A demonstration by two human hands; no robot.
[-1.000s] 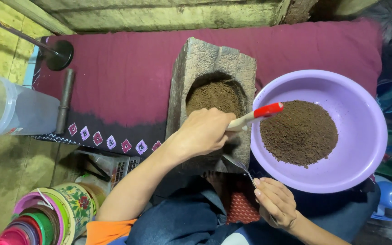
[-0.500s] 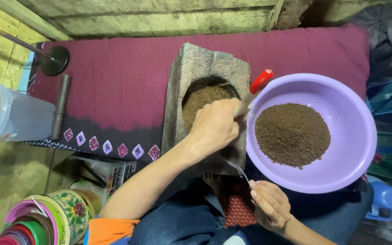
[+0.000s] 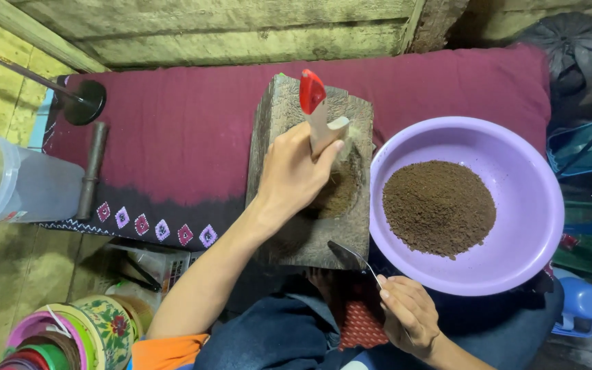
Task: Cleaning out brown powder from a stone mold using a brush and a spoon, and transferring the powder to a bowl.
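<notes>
Over rough stone mortar (image 3: 289,123), red-tipped brush (image 3: 315,103)

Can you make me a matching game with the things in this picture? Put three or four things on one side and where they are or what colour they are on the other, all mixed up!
Things:
1. brush
2. purple basin
3. spoon
4. clear plastic jar

Descriptions:
A. lying on its side at the far left
B. held in the right hand
C. has a red-tipped handle, held in the left hand over the stone mortar
D. holds a heap of brown powder

Pairs: 1-C, 2-D, 3-B, 4-A
</notes>
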